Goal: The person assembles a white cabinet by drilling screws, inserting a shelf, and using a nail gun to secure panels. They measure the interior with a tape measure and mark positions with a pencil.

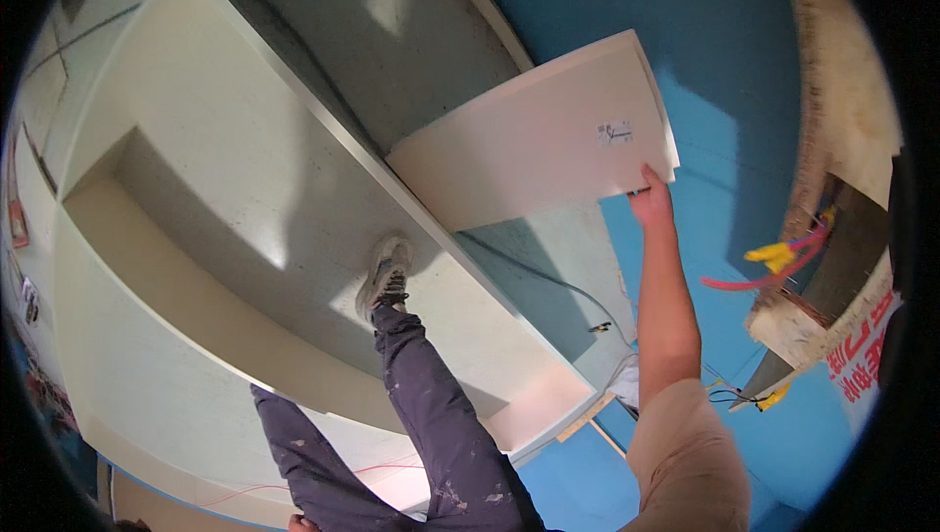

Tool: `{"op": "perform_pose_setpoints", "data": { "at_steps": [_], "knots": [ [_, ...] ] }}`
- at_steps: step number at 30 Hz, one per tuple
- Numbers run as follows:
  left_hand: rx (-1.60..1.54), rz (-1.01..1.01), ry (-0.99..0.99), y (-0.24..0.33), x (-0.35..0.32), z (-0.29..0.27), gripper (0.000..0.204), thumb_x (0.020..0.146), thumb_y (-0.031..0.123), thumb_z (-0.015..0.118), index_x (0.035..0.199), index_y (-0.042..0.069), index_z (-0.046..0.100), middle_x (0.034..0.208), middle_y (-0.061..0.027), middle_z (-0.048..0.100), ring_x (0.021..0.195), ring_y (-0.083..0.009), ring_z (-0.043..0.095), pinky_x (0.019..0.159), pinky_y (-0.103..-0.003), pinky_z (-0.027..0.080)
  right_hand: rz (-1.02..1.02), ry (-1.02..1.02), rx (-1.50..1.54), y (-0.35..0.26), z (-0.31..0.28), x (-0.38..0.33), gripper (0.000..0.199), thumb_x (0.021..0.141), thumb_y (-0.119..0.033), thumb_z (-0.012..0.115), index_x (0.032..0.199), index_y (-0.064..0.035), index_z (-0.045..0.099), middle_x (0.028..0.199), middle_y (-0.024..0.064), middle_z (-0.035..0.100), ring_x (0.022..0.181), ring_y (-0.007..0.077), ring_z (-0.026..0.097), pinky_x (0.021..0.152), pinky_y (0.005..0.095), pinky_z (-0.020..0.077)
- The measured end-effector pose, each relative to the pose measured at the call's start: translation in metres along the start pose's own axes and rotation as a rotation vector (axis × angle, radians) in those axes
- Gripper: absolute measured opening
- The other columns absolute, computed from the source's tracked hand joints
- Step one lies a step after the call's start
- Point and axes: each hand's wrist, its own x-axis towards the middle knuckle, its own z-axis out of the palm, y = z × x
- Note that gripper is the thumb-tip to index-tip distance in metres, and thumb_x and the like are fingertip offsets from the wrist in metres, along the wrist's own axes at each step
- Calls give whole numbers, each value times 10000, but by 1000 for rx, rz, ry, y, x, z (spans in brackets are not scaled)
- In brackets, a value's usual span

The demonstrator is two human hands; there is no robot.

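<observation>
Against blue wall point(725, 62), a stiff, likely light white panel point(529, 140) is pinched at its lower corner by right-hand fingers point(651, 185); its long edges seem better holds.

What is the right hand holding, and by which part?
The right hand grips a white board at its lower corner, near the small label. The left hand barely shows at the bottom edge; whether it holds anything cannot be told.
</observation>
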Motion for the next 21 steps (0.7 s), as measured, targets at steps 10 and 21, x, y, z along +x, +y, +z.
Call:
{"op": "perform_pose_setpoints", "data": {
  "at_steps": [10, 21],
  "knots": [
    [-249, 647, 168, 147, 14, -60, 257, 842, 141, 619, 1032, -31, 602, 981, -221, 643, 966, -339, 631, 833, -400, 500, -320, -91, -514, 20, 88, -270, 519, 796, -5, 689, 1283, 12, 508, 1222, 77, 576, 1111, 201, 556, 965, 310, 442],
    [-1417, 632, -704, 446, -108, -114, 839, 947, 594, 426, 1518, 67, 110, 1545, -238, 187, 1404, -347, 276, 1063, -525, 367, 137, -325, -440, 25, 31, -345, 737, 748, -64, 723, 1406, 2, 398, 1335, 121, 510, 1206, 195, 494, 1004, 322, 409]
  ]
}}
